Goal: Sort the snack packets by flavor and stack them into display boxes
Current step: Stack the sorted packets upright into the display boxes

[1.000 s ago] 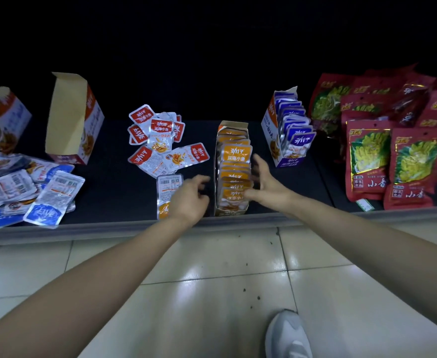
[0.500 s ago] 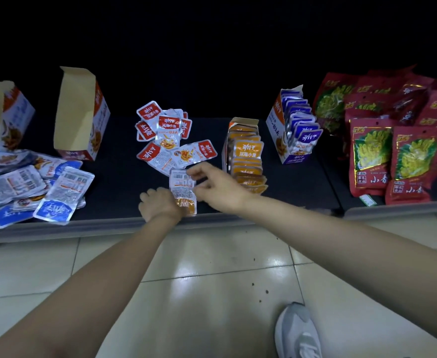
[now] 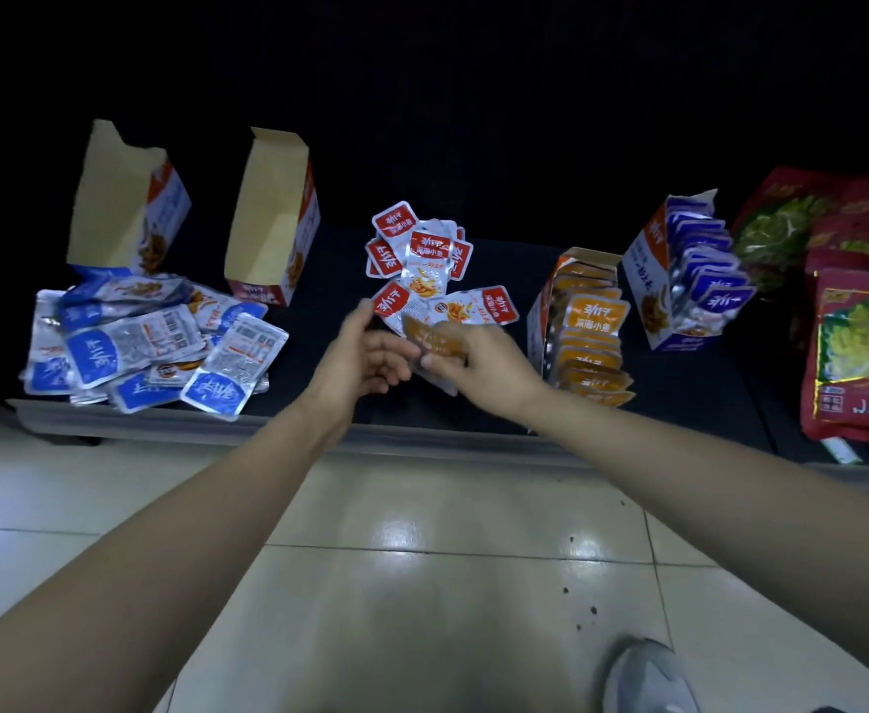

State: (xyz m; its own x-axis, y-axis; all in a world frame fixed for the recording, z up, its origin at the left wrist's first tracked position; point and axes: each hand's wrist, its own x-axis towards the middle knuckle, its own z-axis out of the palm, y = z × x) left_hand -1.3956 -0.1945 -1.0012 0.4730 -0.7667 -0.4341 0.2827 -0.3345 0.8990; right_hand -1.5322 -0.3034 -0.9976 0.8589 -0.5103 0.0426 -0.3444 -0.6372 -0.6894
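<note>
My right hand (image 3: 478, 362) pinches an orange snack packet (image 3: 432, 342) lifted off the dark shelf (image 3: 329, 409), just left of the orange display box (image 3: 586, 326) packed with matching packets. My left hand (image 3: 365, 357) is beside it, fingers loosely curled and touching the packet's left edge. Behind the hands lies a loose cluster of red packets (image 3: 422, 265). A heap of blue packets (image 3: 149, 347) covers the shelf's left end. Two open, empty-looking display boxes (image 3: 129, 208) (image 3: 273, 218) stand at the back left. A purple display box (image 3: 684, 275) full of packets stands right of the orange one.
Large red bags with yellow-green pictures (image 3: 854, 352) pile up at the far right. The shelf's grey front lip (image 3: 422, 434) runs across the view above a pale tiled floor. My shoe (image 3: 648, 676) shows at the bottom right.
Both hands left the orange box and went left to a packet lying face down on the shelf. That packet is now lifted and turned, held between the hands. The view shifted left.
</note>
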